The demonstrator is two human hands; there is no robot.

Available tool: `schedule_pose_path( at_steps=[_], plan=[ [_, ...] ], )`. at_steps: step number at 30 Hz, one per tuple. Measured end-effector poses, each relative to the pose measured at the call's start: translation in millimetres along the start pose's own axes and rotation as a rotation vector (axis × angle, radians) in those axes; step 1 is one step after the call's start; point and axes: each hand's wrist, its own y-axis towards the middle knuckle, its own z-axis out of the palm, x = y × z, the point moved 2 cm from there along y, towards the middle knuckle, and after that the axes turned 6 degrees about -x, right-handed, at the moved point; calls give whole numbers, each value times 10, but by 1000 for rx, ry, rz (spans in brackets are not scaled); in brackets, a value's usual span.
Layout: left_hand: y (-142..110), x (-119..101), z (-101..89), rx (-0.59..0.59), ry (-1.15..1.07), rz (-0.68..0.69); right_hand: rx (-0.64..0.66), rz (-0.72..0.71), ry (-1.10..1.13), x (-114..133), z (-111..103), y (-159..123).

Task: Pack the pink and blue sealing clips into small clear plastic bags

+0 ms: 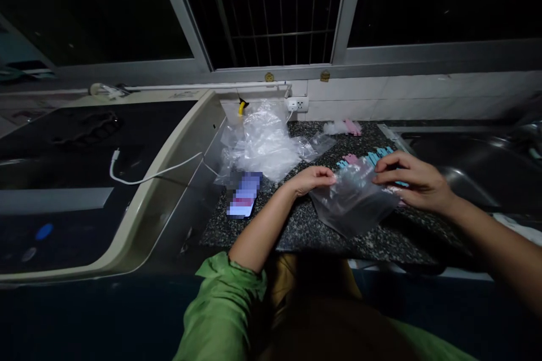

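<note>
A clear plastic bag hangs between my hands over the speckled counter. My left hand pinches its upper left corner between thumb and fingertips. On the other side, my right hand has its bent fingers and thumb at the bag's right edge, apparently gripping it. Just behind the bag lie blue toothed plastic pieces and pink ones, partly covered by the bag and my right hand. Their exact kind is unclear. Some pink shows under my right thumb too.
A heap of clear plastic bags is at the back left, with a lit phone in front. Further back lies a small packet with pink pieces. A washing machine borders the left, a metal sink the right.
</note>
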Motion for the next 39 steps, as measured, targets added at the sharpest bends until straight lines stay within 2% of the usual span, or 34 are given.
schedule_pose_path(
  at_steps=[3,5,7,9,11,13,17,20,23,27,30,33,36,39],
  plan=[
    [-103,-129,-103,-166,-71,58,-115,-9,34,-32,-42,61],
    [-176,-236,-169,-256,-74,116,-238,39,41,-66,-55,111],
    [-257,-333,-231,-343,-72,183,-370,162,50,-142,-49,132],
    [-343,-403,-282,-428,-78,239,-435,310,119,-255,0,106],
    [-427,-441,-311,-509,-82,287,-381,417,257,-371,115,44],
    [-501,-450,-304,-577,-79,327,-308,434,358,-443,275,-34],
    [-587,-398,-190,-657,-74,357,-96,420,336,-435,639,-146],
    [-605,-314,-119,-674,-44,348,-41,450,325,-375,800,-165],
    [-651,-195,-161,-771,102,354,-54,488,297,-349,850,-153],
    [-793,-4,-304,-924,360,358,-12,471,259,-323,932,-112],
    [-898,65,-383,-932,332,345,-16,451,247,-279,1001,-44],
    [-940,-30,-457,-891,261,300,-20,435,238,-227,992,80],
    [-908,-248,-545,-825,216,272,-38,443,227,-201,889,234],
    [-855,-459,-607,-812,164,255,-67,451,223,-208,756,349]
  ],
)
